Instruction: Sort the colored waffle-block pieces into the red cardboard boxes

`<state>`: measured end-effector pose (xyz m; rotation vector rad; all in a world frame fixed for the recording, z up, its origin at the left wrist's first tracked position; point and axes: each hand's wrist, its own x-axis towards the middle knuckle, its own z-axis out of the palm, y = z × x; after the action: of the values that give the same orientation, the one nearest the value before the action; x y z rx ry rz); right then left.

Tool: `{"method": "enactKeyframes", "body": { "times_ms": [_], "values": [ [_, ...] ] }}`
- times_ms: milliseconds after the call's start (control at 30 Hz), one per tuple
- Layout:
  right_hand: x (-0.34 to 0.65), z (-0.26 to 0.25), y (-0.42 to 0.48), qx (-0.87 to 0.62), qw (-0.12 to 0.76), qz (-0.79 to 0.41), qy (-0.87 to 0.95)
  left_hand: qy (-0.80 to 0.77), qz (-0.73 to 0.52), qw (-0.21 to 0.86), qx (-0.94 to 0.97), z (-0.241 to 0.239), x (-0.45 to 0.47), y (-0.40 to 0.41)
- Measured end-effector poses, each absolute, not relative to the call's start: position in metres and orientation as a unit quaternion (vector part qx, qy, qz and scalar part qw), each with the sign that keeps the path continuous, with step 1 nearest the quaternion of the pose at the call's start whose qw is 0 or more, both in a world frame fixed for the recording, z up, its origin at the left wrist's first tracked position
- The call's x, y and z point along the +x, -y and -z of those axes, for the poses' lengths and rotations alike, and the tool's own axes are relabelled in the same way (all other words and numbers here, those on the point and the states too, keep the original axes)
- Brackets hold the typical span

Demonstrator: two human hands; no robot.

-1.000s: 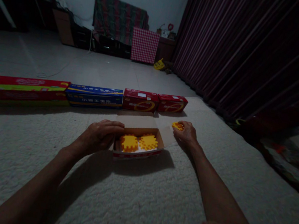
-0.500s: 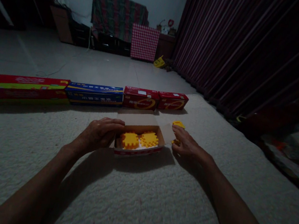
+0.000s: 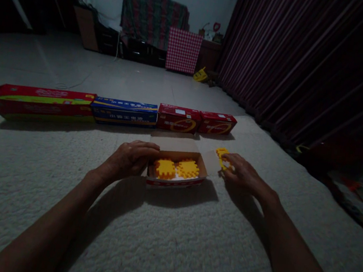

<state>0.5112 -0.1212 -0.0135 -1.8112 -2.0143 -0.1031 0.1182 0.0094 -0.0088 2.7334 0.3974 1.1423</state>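
Observation:
A small open cardboard box lies in front of me with its flaps folded out. Inside it are two yellow block-like pieces with toothed edges, a left piece and a right piece. My left hand grips the box's left end, thumb and fingers closed at the corner. Just beyond the right flap, my right hand has its fingers closed around a yellow plastic piece with an open frame shape. The fingers partly cover this piece.
Behind the open box runs a row of closed boxes: a long red and green box, a blue box and two red boxes, one left and one right. All rest on a pale textured mat. A dark curtain hangs at right.
My right hand has moved slightly away from the right flap, and more of the yellow piece at its fingertips shows. My left hand stays on the box. The whole view has shifted a little.

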Motion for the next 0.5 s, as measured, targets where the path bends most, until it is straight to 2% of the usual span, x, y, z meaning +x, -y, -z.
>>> {"method": "enactKeyframes", "body": {
  "times_ms": [167,233,367,500],
  "values": [
    [0.48,-0.057,0.123,-0.611,0.272,0.022,0.743,-0.136,-0.384,0.091,0.909,0.01,0.119,-0.009],
    [0.451,-0.071,0.12,-0.563,0.27,-0.007,0.781,-0.145,-0.382,0.094,0.908,0.011,0.118,-0.01],
    [0.412,-0.065,0.105,-0.497,0.204,-0.06,0.841,-0.151,-0.379,0.089,0.909,0.012,0.118,-0.01],
    [0.409,-0.047,0.093,-0.504,0.158,-0.053,0.847,-0.138,-0.384,0.068,0.91,0.01,0.119,-0.009]
  ]
}}
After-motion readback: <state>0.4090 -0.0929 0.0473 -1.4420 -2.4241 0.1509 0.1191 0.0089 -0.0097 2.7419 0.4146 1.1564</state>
